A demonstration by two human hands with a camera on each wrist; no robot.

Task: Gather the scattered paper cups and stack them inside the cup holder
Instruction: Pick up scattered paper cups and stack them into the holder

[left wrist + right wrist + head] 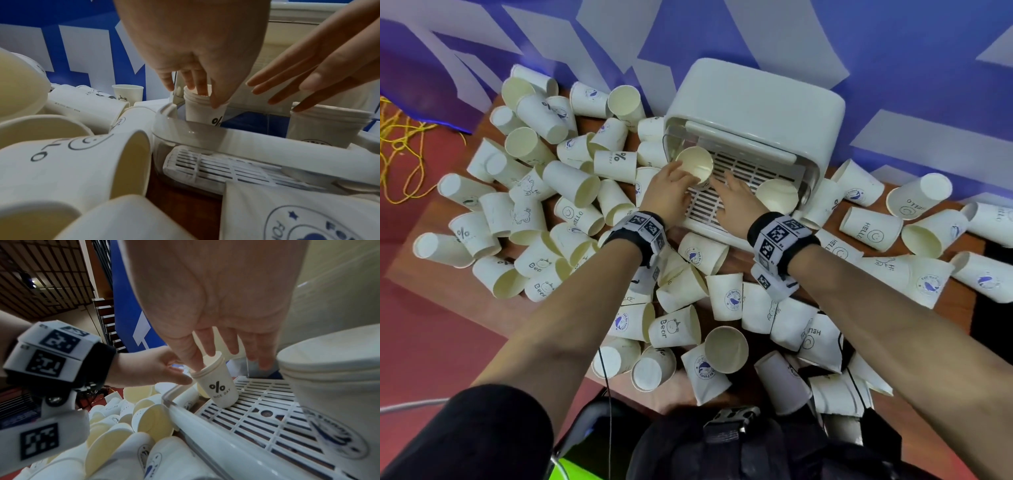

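My left hand (669, 192) pinches the cup (697, 166) rim at frame centre; right hand (736, 202) open — I seat it upright on the holder (756, 99) grid.

Right hand (222, 308) fingertips at rim of tilted "%" cup (219, 386) on slatted tray (267, 421).

The head view looks steeply down on the table (465, 301) and holder (756, 99). Both wrist views sit low and close, facing along the fingers into the holder; all share its grate (257, 404).
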